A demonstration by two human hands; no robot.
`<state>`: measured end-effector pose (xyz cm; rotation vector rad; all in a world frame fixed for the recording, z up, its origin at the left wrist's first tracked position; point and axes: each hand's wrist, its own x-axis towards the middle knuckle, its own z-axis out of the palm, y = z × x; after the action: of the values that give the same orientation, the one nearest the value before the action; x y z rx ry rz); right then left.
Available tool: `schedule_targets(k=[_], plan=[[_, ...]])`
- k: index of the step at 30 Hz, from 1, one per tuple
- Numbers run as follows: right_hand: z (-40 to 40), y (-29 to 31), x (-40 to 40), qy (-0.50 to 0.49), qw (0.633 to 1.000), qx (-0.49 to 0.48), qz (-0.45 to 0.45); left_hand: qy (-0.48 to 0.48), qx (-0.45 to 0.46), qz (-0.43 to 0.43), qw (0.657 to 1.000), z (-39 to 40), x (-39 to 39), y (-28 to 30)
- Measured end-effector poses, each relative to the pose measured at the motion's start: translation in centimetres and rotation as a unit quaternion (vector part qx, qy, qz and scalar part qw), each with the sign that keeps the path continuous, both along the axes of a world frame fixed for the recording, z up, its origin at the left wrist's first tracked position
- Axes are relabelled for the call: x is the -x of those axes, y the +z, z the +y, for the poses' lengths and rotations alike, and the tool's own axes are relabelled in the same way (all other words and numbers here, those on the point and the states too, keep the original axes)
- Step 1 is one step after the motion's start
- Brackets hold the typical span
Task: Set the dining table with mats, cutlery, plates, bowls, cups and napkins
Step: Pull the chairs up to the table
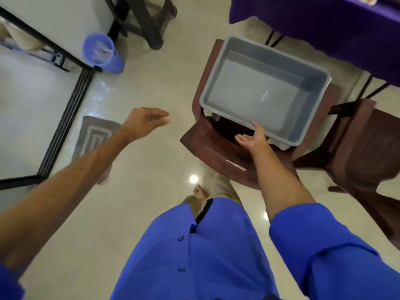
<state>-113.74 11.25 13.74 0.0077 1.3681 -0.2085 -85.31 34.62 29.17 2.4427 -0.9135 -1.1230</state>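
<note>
Right hand [252, 138]: fingers loose & spread, palm up, holding nothing, at the near rim of the grey tub [218, 82]; touching or just short, can't tell. Left hand [144, 121]: fingers relaxed, nothing held, out over the floor, well apart from the tub. Tub sits on a brown chair [214, 148] & looks empty. Purple-clothed bench [324, 22] is beyond; no mats, cutlery etc. in view. Step, prob.: at the tub btwn loads. Next needs both hands on the rim to lift it, or going to find items.
</note>
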Motion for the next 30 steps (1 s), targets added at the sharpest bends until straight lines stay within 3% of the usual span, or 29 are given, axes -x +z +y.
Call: schedule_targets(k=[3,6,7,9,12,16,19,22,30], plan=[[0.9,1.2,-1.2,-0.058,0.998,-0.002,-0.004,0.03,-0.013,-0.027,0.999,1.1,-4.3,0.0],[0.9,0.3,-2.3,-0.026,0.999,0.028,-0.026,0.007,-0.044,-0.039,0.998,2.0,-8.1,-1.1],[0.0,-0.6,-3.0,-0.072,0.997,0.018,-0.015,0.008,-0.047,-0.038,0.998,2.3,-9.1,-1.4],[-1.7,-4.2,-4.4,-0.142,0.989,0.017,0.047,-0.005,-0.056,-0.037,0.998,2.7,-11.5,-2.3],[-2.2,-6.7,-4.7,-0.108,0.98,0.069,0.153,-0.02,-0.073,-0.021,0.997,3.1,-15.1,-4.6],[-2.7,-2.0,-5.5,-0.126,0.958,0.173,0.191,-0.03,-0.045,-0.001,0.999,2.4,-19.6,-5.2],[-1.9,4.8,-7.6,-0.157,0.927,0.225,0.256,-0.046,-0.021,0.038,0.998,1.5,-22.5,-3.4],[-0.4,12.3,-11.9,-0.171,0.909,0.272,0.264,0.058,0.043,0.178,0.981,0.4,-26.1,-0.8],[-1.6,22.0,-24.6,-0.043,0.896,0.38,0.224,0.071,0.115,0.244,0.96,-5.9,-35.1,3.1]])
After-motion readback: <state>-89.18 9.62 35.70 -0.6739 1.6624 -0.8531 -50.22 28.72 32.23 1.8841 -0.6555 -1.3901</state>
